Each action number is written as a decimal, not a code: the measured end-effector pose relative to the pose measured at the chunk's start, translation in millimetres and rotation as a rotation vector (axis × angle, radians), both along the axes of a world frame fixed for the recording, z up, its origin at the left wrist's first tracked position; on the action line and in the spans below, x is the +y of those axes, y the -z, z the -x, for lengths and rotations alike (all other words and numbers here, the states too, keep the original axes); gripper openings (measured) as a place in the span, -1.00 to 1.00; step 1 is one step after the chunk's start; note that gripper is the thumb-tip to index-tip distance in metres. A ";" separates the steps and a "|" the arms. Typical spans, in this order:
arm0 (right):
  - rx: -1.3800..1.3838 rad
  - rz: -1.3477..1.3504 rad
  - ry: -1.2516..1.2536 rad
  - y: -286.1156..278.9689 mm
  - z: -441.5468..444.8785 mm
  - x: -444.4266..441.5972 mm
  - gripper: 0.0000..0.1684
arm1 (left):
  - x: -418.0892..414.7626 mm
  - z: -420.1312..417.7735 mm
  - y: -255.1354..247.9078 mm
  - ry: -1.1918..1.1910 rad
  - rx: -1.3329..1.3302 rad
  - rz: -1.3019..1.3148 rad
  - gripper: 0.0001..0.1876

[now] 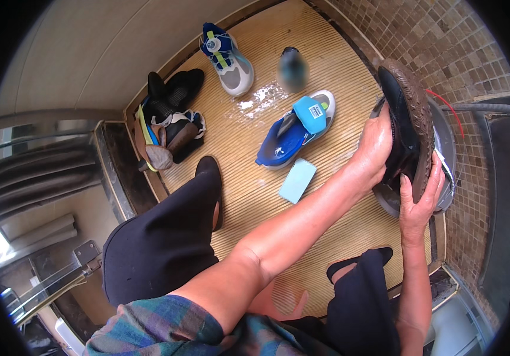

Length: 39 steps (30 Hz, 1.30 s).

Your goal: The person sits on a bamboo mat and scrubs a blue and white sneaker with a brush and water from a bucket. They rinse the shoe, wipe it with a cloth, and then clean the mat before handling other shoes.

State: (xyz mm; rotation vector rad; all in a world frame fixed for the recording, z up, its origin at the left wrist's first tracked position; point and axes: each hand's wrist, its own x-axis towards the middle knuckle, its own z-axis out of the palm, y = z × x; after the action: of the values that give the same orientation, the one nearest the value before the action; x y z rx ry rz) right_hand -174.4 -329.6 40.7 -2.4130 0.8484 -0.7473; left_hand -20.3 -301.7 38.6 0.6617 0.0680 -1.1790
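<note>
My left hand (377, 142) grips the upper of a black shoe (408, 120) with a brown treaded sole, turned on its side; most of its fingers are hidden. My right hand (421, 200) holds the same shoe by its lower end, fingers on the sole and thumb on the upper. Behind the shoe stands a grey basin (390, 202). A blue and white sneaker (277, 149) lies on the ribbed floor, with a light-blue pad (312, 113) resting on it. Beside it is a pale-blue rectangular block (297, 180). Its mate, another sneaker (230, 62), lies farther off.
A bottle (293, 69), partly blurred, is near the wet patch on the floor. Several shoes (174, 120) are heaped by the left wall. A grey hose (486, 108) runs along the tiled wall at right. My legs are spread on both sides.
</note>
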 end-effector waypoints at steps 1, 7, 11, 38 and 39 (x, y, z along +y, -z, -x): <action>0.007 -0.014 -0.010 0.0 0.9 -0.4 -0.19 | 3.4 -2.2 -1.3 0.026 0.020 -0.028 -0.58; 0.040 -0.163 -0.006 11.1 3.7 4.9 -0.21 | 2.0 -1.4 24.0 0.069 0.134 -0.029 -0.65; 0.046 -0.190 -0.012 5.9 3.3 3.2 -0.24 | 5.7 -2.8 24.0 0.071 0.091 -0.022 -0.64; -0.048 -0.695 -0.211 -35.2 -75.0 -4.9 -0.51 | 117.2 -124.8 14.9 -0.632 -0.743 -0.522 -0.59; -0.009 -0.699 -0.170 -30.2 -69.7 -17.8 -0.53 | 137.1 -145.7 28.8 -0.698 -0.812 -0.498 -0.47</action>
State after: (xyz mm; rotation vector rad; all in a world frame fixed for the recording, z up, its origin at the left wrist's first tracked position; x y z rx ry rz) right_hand -104.7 -347.4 70.9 -1.8192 0.7314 -0.3165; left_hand 125.5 -164.6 9.9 1.3809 -0.0943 -0.1564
